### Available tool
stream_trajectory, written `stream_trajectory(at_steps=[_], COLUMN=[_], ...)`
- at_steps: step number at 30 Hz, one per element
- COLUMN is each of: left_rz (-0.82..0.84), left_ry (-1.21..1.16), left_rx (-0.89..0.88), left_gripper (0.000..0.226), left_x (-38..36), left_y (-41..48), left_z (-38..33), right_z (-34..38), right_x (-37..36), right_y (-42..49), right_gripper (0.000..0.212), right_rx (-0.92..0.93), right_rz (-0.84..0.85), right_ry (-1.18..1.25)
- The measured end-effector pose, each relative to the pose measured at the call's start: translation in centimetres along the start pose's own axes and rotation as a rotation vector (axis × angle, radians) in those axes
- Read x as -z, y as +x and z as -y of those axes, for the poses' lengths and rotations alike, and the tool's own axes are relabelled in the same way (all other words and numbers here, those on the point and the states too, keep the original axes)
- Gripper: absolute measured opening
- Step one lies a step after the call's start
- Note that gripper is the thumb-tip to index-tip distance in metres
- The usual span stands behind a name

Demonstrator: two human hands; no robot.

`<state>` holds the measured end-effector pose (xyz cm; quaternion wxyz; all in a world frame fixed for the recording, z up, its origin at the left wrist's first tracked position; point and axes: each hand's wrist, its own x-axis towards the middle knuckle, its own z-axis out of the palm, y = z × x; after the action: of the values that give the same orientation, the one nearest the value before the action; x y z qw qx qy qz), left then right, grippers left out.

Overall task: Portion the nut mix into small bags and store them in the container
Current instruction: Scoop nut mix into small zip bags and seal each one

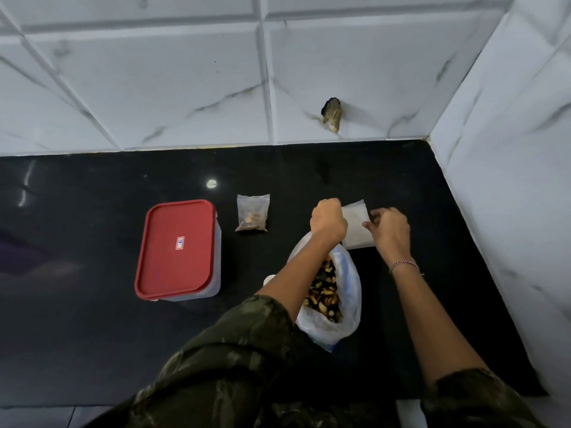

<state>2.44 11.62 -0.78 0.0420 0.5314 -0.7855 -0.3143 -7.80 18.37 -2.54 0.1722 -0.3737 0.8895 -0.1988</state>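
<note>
A big open plastic bag of nut mix (327,298) lies on the black counter under my left forearm. Just beyond it my left hand (328,222) and my right hand (390,228) each pinch a side of a small empty clear bag (357,225), which rests on a stack of such bags. A small filled bag of nuts (252,213) lies flat to the left of my hands. Further left stands the clear container with its red lid (176,248) shut.
The black counter (92,335) ends at a white tiled wall behind and another on the right. A hole in the back wall (332,114) sits just above the counter. A small white object (268,278) peeks out beside my left forearm.
</note>
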Motion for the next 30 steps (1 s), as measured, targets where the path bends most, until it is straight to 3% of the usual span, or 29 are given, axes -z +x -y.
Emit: stream_trajectory(at_steps=[7, 19, 30], left_rz=[0.067, -0.068, -0.194], left_ry=[0.056, -0.139, -0.226], left_rx=[0.067, 0.179, 0.105], left_gripper=[0.026, 0.041, 0.046], left_x=[-1.6, -2.3, -3.4], left_y=[0.7, 1.5, 1.5], left_z=[-0.7, -0.5, 0.0], right_z=[-0.9, -0.9, -1.2], right_x=[-0.6, -1.8, -2.3], right_y=[0.6, 1.3, 1.1], right_gripper=[0.038, 0.045, 0.054], right_rx=[-0.076, -0.136, -0.135], right_rz=[0.082, 0.143, 0.102], right_ry=[0.107, 0.243, 0.246])
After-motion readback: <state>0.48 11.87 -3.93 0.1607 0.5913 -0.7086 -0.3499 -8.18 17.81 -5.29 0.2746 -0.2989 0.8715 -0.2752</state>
